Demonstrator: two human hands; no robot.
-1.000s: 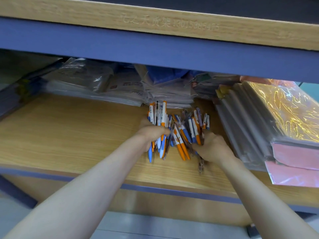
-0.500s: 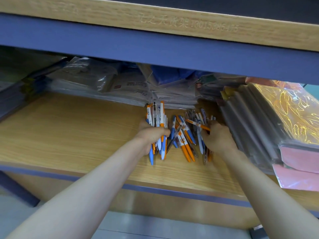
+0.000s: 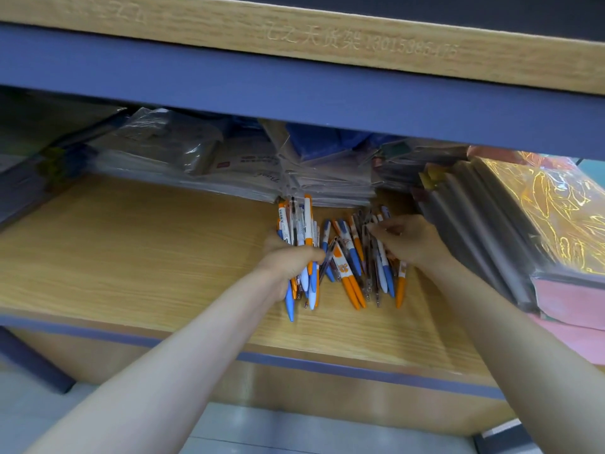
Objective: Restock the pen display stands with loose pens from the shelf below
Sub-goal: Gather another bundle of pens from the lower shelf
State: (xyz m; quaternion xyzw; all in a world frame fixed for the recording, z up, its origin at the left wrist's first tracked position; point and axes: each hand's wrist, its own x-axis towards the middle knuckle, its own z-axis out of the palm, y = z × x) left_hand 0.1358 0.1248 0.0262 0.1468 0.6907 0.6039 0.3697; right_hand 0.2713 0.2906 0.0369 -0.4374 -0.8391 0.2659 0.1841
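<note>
On the wooden shelf (image 3: 131,257), bare toward its left edge, the left hand (image 3: 288,257) clutches a pen bundle (image 3: 302,231); the right hand (image 3: 409,240) pinches among loose pens (image 3: 352,267), close beside stacked folders (image 3: 484,224)

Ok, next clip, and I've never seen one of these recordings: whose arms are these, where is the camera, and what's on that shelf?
There is no machine here. A person wears one camera on the head, looking forward and down, so the two bare arms reaching in are that person's own. The left hand has its grip curled round a bundle of pens, orange, blue and white. The right hand reaches into the loose pens lying on the wooden shelf; whether it grips any is hard to tell. Behind them lie plastic-wrapped packs. At the right a stack of grey folders leans beside glossy orange sheets.
</note>
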